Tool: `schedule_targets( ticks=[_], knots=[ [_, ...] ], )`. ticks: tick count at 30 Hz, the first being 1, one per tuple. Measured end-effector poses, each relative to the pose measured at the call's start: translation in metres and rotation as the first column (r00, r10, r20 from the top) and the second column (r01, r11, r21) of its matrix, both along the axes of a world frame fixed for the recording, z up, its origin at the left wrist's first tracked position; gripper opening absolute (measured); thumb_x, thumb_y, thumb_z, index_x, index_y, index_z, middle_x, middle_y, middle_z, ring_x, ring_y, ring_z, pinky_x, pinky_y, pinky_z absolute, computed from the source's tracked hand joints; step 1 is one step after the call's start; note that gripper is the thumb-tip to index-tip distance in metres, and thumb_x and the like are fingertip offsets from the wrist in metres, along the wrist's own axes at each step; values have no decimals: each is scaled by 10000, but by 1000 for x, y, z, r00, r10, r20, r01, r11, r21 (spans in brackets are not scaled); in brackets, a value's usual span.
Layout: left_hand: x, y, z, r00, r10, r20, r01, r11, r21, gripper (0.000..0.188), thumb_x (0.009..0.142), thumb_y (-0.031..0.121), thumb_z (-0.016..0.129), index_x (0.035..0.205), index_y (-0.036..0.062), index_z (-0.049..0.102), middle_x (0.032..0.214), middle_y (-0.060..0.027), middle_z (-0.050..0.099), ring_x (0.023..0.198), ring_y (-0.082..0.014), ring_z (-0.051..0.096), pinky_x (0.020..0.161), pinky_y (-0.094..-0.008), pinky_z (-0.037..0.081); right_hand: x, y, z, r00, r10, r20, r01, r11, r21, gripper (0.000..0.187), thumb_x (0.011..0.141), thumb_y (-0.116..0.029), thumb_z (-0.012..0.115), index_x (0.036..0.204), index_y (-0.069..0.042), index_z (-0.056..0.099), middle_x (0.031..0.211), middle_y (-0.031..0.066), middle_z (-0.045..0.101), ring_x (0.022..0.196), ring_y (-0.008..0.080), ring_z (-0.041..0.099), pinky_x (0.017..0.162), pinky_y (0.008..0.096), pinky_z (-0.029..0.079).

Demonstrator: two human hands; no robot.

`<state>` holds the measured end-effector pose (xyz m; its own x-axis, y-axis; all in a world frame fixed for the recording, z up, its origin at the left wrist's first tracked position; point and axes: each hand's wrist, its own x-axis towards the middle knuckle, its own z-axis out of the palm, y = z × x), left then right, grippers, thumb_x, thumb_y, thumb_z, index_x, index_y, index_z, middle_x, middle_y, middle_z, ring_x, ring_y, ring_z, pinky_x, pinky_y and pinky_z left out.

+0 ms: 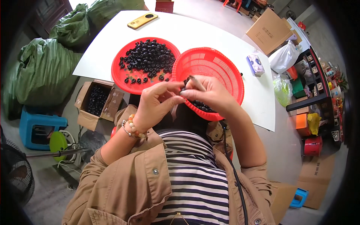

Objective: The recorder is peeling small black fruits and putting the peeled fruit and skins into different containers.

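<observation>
My left hand (155,103), with bracelets at its wrist, pinches a small black round piece (183,89) between thumb and fingertips. My right hand (212,93) meets it there, closed around a slim brownish stick-like tool (197,83); the tool's working end is hidden by my fingers. Both hands are over the near left rim of a red plastic basket (210,62), which has more black pieces (202,106) in its near part. Left of the basket, a round red tray (122,80) bears a heap of small black ring-like pieces (152,56), several lying loose toward its near side.
A white table (101,45) carries a yellow phone (142,21) and a tissue pack (255,65). Below its left side stands an open carton of black pieces (96,99). Green sacks (45,73), a blue stool (39,127) and a fan (17,168) are left; a cluttered shelf (313,90) stands right.
</observation>
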<state>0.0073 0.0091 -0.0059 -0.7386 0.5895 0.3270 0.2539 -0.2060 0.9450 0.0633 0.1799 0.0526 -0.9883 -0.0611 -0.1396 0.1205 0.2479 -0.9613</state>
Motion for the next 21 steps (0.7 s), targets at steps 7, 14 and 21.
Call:
schedule_targets(
  ticks=[7, 14, 21],
  knots=[
    [2, -10, 1, 975, -130, 180, 121, 991, 59, 204, 777, -4, 608, 976, -25, 566, 817, -55, 617, 720, -88, 589, 637, -205, 490, 5, -14, -15, 997, 21, -68, -34, 982, -188, 193, 803, -222, 622, 777, -35, 582, 697, 4, 584, 605, 46, 509, 539, 199, 405],
    [-1, -15, 9, 917, -227, 328, 195, 972, 128, 177, 781, 30, 620, 941, -22, 565, 813, -79, 612, 701, -111, 596, 630, -238, 511, 8, -16, -13, 998, 9, -58, -20, 983, -183, 179, 826, -205, 596, 783, -34, 571, 700, -8, 527, 647, 52, 468, 587, 194, 373],
    [-2, -21, 9, 755, -393, 525, 260, 914, 312, 174, 822, 92, 580, 972, 13, 540, 867, -118, 603, 705, -157, 605, 629, -249, 509, 13, -16, -7, 997, -77, -3, 74, 966, -246, 305, 885, -315, 492, 957, -26, 559, 651, -20, 487, 604, 34, 443, 550, 173, 351]
  ],
)
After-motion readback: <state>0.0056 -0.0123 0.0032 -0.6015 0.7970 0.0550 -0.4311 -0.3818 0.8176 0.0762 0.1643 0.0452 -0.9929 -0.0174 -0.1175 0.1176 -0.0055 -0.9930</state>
